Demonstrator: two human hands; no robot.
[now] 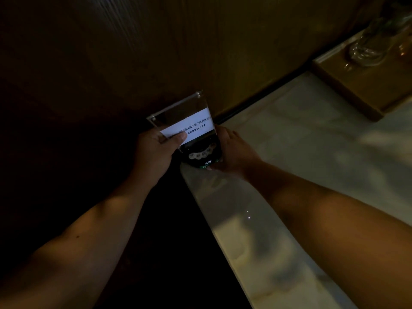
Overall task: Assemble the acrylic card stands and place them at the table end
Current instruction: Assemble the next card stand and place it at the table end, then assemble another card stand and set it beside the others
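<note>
The room around me was dim. A dark wood-panelled wall [200,41] rose ahead of me, meeting the pale marbled bench [312,152] along a dark seam. At the far right a wooden tray [347,94] held clear glassware [367,50], which caught faint light.

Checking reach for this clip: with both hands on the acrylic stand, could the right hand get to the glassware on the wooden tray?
Probably not right now: the right hand grips the acrylic stand, and the glassware sits far across the marble table. Nothing blocks the path.
</note>
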